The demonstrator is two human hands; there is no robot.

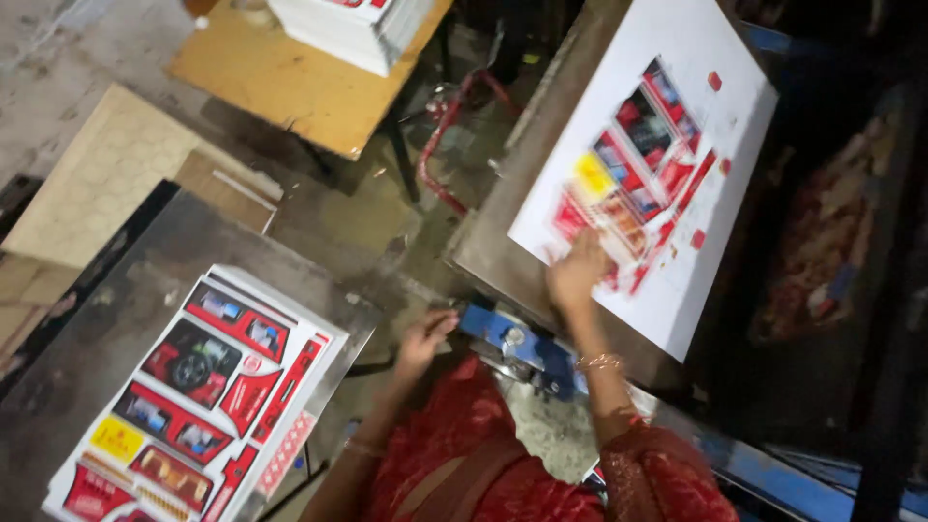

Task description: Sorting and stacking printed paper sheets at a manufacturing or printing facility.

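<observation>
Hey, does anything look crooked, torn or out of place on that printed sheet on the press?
Yes. The white printed card sheet under the right hand has its red panels partly punched out, with small red scraps loose beside them.

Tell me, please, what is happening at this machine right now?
A person in red clothing is working with printed sheets. Their right hand rests flat on a white printed sheet lying on the tilted metal plate of the machine, near the sheet's lower edge. Their left hand hangs beside a blue metal part, holding nothing. A stack of matching printed sheets sits on a grey table to the left, and another stack lies on a wooden table behind.
</observation>
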